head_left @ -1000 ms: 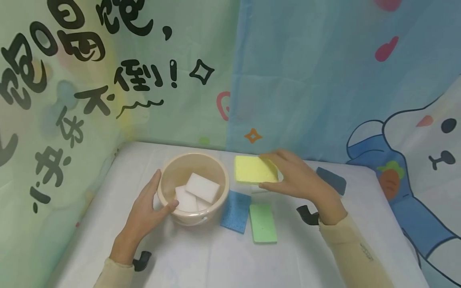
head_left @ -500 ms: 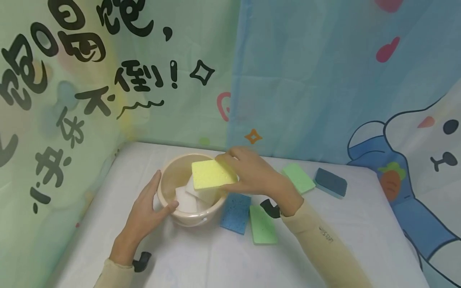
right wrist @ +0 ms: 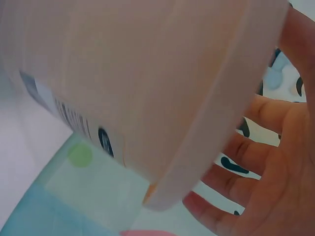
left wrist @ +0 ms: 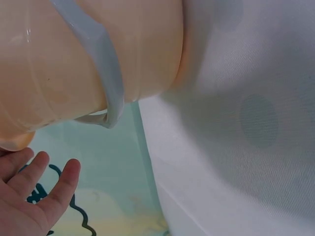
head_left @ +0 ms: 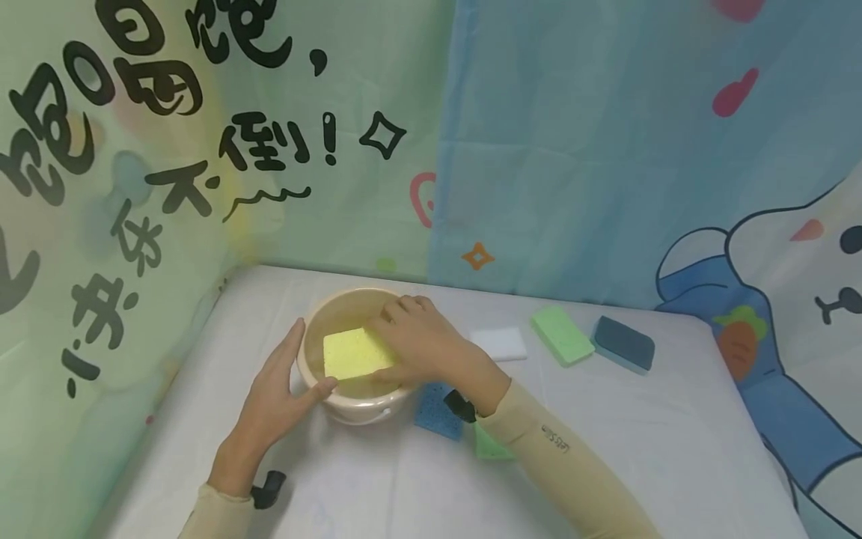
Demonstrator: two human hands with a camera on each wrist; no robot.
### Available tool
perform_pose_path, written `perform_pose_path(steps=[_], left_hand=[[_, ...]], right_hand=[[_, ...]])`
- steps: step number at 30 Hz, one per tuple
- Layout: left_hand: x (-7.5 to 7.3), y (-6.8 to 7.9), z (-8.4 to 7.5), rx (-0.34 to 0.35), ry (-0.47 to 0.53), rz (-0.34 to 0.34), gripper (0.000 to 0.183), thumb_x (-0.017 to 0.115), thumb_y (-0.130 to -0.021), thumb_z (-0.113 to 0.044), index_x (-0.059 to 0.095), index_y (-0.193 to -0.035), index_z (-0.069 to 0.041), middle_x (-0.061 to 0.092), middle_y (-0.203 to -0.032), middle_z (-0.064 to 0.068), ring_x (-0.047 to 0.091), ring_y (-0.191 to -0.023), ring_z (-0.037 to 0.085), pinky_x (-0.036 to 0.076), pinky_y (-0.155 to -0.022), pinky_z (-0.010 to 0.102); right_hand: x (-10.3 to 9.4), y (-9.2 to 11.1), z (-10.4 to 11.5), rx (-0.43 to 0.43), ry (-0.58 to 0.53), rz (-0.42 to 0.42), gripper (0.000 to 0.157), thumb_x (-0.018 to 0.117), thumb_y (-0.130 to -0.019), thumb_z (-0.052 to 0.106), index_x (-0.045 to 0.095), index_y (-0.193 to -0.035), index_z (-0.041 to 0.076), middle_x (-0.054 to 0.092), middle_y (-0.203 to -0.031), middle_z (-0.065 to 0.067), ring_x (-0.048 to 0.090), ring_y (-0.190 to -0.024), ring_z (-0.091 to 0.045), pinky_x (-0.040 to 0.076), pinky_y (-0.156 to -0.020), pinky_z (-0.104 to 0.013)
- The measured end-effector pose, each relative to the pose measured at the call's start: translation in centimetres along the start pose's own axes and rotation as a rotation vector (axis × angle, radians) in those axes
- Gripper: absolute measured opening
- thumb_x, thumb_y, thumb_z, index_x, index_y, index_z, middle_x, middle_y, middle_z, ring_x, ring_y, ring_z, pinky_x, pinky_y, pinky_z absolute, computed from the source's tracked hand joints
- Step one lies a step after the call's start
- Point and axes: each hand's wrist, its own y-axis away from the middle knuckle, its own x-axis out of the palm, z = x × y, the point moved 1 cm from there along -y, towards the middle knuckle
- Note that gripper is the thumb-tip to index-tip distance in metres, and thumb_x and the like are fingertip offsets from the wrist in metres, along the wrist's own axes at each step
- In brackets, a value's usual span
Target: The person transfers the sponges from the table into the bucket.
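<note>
A cream bucket [head_left: 364, 408] stands on the white table, its grey handle [left wrist: 106, 64] hanging against the side. Over its mouth, my right hand [head_left: 427, 340] pinches a yellow sponge [head_left: 357, 353] between thumb and fingers, low at the opening. The sponge covers the white blocks inside. On the bucket's left, my left hand [head_left: 272, 389] rests with its thumb over the rim and straight fingers outside. The left wrist view shows those fingers spread beside the rim. In the right wrist view, the bucket wall hides the sponge, and the right fingers [right wrist: 234, 184] reach past the rim.
A blue sponge [head_left: 436, 413] and a green sponge [head_left: 494, 445] lie right of the bucket, partly under my right arm. Farther right are a white block [head_left: 500, 343], another green sponge [head_left: 562, 335] and a dark blue sponge [head_left: 622, 343]. Printed curtains [head_left: 572, 187] stand behind the table.
My right hand has carried the yellow sponge leftward from the table's back and down into the bucket's mouth. The white block and far green sponge now show more fully. My left hand stays put.
</note>
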Motion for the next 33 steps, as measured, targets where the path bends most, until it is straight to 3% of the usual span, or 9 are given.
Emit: perform_pose_path(steps=[7, 16, 22, 28, 33], left_hand=[[0.0, -0.1, -0.1, 0.009, 0.01, -0.002, 0.098, 0.07, -0.089, -0.052, 0.017, -0.161, -0.013, 0.021, -0.164, 0.008, 0.023, -0.148, 0.033, 0.026, -0.114, 0.059], [-0.1, 0.1, -0.3, 0.012, 0.015, -0.009, 0.098, 0.071, -0.089, -0.05, 0.018, -0.161, -0.011, 0.021, -0.164, 0.009, 0.023, -0.148, 0.034, 0.026, -0.115, 0.059], [0.0, 0.1, -0.2, 0.016, 0.019, -0.008, 0.098, 0.071, -0.089, -0.049, 0.019, -0.161, -0.009, 0.021, -0.164, 0.01, 0.023, -0.148, 0.033, 0.026, -0.115, 0.058], [0.0, 0.1, -0.3, 0.01, 0.017, -0.008, 0.097, 0.071, -0.089, -0.05, 0.018, -0.161, -0.01, 0.02, -0.164, 0.009, 0.023, -0.148, 0.033, 0.025, -0.115, 0.057], [-0.1, 0.1, -0.3, 0.008, 0.016, -0.008, 0.097, 0.071, -0.09, -0.05, 0.018, -0.161, -0.01, 0.02, -0.164, 0.009, 0.023, -0.148, 0.033, 0.025, -0.115, 0.058]], right_hand=[[0.3, 0.3, 0.0, 0.014, -0.052, 0.0, 0.069, 0.065, -0.086, 0.065, 0.06, -0.135, 0.017, 0.058, -0.12, -0.005, 0.049, -0.118, -0.03, 0.036, -0.106, -0.051], [-0.7, 1.7, -1.9, 0.057, -0.141, -0.095, 0.046, 0.064, -0.096, 0.045, 0.062, -0.132, 0.016, 0.06, -0.119, -0.005, 0.05, -0.12, -0.03, 0.037, -0.105, -0.05], [-0.6, 3.9, -3.9, 0.078, -0.228, -0.203, 0.038, 0.067, -0.097, 0.032, 0.064, -0.128, 0.01, 0.063, -0.113, -0.007, 0.053, -0.114, -0.032, 0.04, -0.102, -0.051], [0.1, 6.9, -6.5, 0.195, -0.269, -0.211, 0.041, 0.068, -0.097, 0.032, 0.063, -0.129, 0.008, 0.062, -0.121, -0.01, 0.052, -0.118, -0.035, 0.038, -0.102, -0.057], [0.8, 9.2, -8.3, 0.268, -0.275, -0.215, 0.042, 0.068, -0.096, 0.031, 0.062, -0.129, 0.006, 0.063, -0.116, -0.011, 0.054, -0.114, -0.035, 0.041, -0.097, -0.058]])
